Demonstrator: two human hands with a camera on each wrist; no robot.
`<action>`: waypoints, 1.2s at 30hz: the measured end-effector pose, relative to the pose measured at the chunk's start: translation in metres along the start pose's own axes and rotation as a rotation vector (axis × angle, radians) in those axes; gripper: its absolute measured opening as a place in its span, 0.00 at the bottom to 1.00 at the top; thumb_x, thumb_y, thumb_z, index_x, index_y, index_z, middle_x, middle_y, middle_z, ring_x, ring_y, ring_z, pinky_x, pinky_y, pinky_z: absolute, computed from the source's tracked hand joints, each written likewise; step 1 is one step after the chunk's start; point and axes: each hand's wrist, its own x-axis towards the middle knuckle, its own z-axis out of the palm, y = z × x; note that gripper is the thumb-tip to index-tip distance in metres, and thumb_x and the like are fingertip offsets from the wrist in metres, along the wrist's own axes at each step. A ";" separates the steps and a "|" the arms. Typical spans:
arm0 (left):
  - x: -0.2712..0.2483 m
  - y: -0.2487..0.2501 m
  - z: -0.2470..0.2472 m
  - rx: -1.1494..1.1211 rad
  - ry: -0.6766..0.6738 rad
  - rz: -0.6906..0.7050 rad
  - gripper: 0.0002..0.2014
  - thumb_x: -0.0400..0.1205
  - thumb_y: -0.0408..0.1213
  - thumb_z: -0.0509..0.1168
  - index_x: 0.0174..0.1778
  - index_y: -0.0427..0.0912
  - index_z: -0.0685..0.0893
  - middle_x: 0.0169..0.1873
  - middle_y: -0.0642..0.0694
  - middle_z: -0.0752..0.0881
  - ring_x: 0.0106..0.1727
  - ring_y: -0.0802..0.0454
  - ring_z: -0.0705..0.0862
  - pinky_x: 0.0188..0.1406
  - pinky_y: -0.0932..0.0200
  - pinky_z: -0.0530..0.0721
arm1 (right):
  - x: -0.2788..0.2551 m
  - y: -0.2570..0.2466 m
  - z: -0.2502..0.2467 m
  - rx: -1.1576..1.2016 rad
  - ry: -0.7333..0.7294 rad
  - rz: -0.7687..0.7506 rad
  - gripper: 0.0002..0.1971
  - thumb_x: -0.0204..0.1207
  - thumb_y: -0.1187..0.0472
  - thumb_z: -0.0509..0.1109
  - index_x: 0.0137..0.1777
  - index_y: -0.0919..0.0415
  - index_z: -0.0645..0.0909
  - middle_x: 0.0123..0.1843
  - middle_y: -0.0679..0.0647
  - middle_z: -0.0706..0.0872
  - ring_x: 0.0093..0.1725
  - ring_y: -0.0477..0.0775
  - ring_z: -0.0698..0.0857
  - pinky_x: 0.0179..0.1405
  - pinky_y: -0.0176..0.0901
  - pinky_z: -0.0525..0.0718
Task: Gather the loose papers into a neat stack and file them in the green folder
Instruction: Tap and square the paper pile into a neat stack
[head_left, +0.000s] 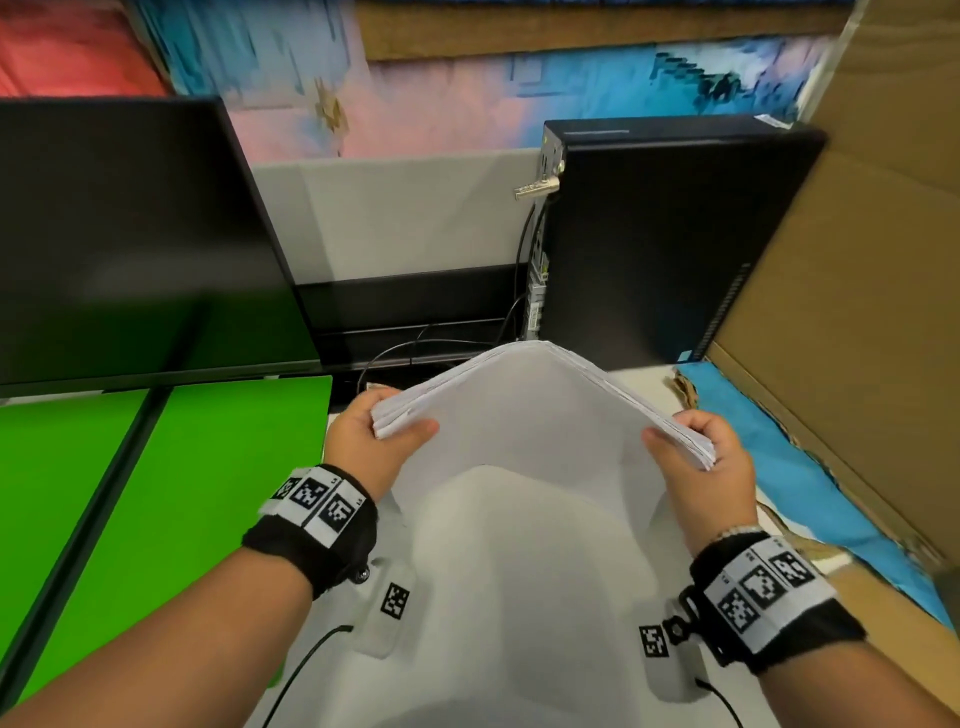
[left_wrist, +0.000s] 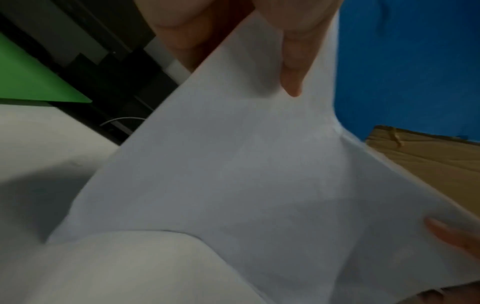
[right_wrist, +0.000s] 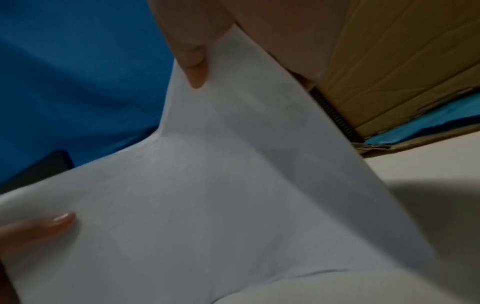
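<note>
A white desk (head_left: 519, 597) is carrying a dark monitor (head_left: 130, 234) at far left and a black computer tower (head_left: 665, 234) at far right, with brown cardboard (head_left: 857, 260) leaning along the right side.

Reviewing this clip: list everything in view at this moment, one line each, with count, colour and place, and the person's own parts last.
stack of papers: one, white, held upright and bowed above the desk, centre.
green folder: one, green, lying open on the desk, left.
desk: one, white, under everything.
monitor: one, black, screen dark, back left.
computer tower: one, black, back right, upright.
cables: several, black, behind the papers.
cardboard panel: one, brown, right side.
blue sheet: one, blue, at the cardboard's foot.
wrist bands: two, black with white marker tags.
left hand: grips the stack's left edge.
right hand: grips the stack's right edge.
</note>
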 end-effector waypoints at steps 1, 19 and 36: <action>0.000 -0.004 0.000 -0.027 -0.010 -0.031 0.16 0.68 0.29 0.76 0.35 0.55 0.79 0.34 0.58 0.82 0.36 0.63 0.80 0.32 0.77 0.77 | 0.002 0.001 -0.001 -0.005 0.011 0.017 0.06 0.73 0.61 0.73 0.41 0.50 0.78 0.43 0.54 0.81 0.41 0.53 0.79 0.35 0.40 0.77; 0.017 0.013 0.000 -0.222 0.126 0.009 0.11 0.75 0.33 0.67 0.33 0.56 0.82 0.35 0.53 0.83 0.37 0.53 0.80 0.40 0.56 0.78 | 0.033 -0.017 -0.008 0.136 0.148 0.087 0.07 0.74 0.51 0.68 0.36 0.49 0.80 0.40 0.47 0.80 0.46 0.51 0.78 0.51 0.49 0.79; 0.027 0.014 -0.001 -0.322 0.141 -0.122 0.11 0.73 0.37 0.66 0.29 0.55 0.88 0.40 0.50 0.89 0.47 0.50 0.84 0.54 0.50 0.80 | 0.046 -0.017 -0.014 0.151 0.058 0.142 0.08 0.69 0.43 0.69 0.39 0.46 0.81 0.45 0.50 0.83 0.50 0.54 0.81 0.54 0.51 0.79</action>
